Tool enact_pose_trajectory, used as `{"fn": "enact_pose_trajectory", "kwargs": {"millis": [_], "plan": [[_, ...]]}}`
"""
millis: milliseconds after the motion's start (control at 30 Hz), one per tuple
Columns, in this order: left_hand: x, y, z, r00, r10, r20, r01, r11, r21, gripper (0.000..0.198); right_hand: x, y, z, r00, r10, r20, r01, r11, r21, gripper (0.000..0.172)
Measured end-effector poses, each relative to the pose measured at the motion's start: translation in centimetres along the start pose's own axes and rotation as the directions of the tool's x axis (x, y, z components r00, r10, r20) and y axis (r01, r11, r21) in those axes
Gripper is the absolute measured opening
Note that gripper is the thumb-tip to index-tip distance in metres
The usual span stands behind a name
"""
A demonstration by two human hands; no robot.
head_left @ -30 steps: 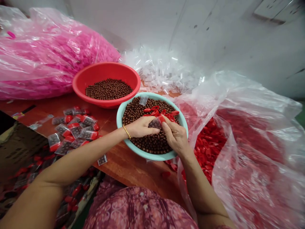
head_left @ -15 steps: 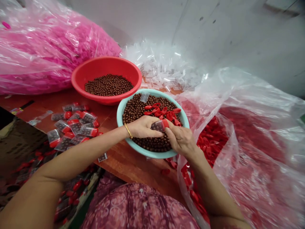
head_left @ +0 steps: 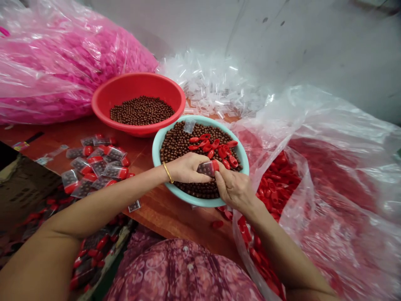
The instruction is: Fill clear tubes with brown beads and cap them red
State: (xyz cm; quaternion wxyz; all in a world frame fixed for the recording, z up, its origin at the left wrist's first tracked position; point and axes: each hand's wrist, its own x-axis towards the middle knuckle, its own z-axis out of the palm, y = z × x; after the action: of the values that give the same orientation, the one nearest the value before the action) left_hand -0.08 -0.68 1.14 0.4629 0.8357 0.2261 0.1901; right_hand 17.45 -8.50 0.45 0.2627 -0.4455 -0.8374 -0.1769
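Over a pale blue basin (head_left: 158, 144) of round brown balls (head_left: 175, 144), my left hand (head_left: 187, 168) grips a small clear tube (head_left: 205, 169) filled with dark balls. My right hand (head_left: 235, 186) pinches the red cap (head_left: 215, 165) at the tube's right end, thumb and fingers pressed on it. The tube lies nearly level between both hands. Several loose red caps (head_left: 222, 151) rest on the balls just beyond my hands. An unfilled clear tube (head_left: 189, 126) lies near the basin's far rim.
Filled, capped tubes (head_left: 114, 171) are piled at left, with more in a box (head_left: 90, 255) below. Behind stands a red basin (head_left: 100, 98) of brown balls. Clear tubes (head_left: 219, 90) heap by the wall. Bags hold pink pieces (head_left: 78, 62) and red caps (head_left: 275, 188).
Both hands stay over the basin with the same tube. My right hand has shifted slightly down, its fingers still on the red cap. The view has moved very little.
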Motion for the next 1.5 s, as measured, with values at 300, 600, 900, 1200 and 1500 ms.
{"fn": "enact_pose_trajectory", "kwargs": {"millis": [300,600,900,1200,1500], "plan": [[0.0,-0.2,0.0,0.996,-0.052,-0.069,0.057,0.996,0.067,0.016,0.2,0.1,1.0,0.982,0.124,0.142,-0.152,0.966,0.207,0.046],[0.3,0.1,0.5,1.000,0.010,-0.025,-0.007,0.990,0.144,0.019,4.8,0.6,2.7,0.736,0.628,0.252,-0.574,0.381,0.725,0.073],[-0.1,0.2,0.8,1.000,-0.009,-0.007,0.012,0.811,0.584,0.020,5.2,0.2,3.9,0.845,0.396,0.360,-0.517,0.433,0.738,0.056],[-1.3,2.7,-0.5,0.996,-0.029,-0.079,0.070,0.811,0.581,0.027,5.6,1.3,2.9,0.714,0.632,0.301,-0.556,0.251,0.793,0.090],[-15.8,0.7,-7.2,0.762,-0.466,-0.451,0.619,0.316,0.719,0.025,-0.6,7.1,-0.5,0.901,0.379,0.213,-0.411,0.902,0.135,0.022]]}}
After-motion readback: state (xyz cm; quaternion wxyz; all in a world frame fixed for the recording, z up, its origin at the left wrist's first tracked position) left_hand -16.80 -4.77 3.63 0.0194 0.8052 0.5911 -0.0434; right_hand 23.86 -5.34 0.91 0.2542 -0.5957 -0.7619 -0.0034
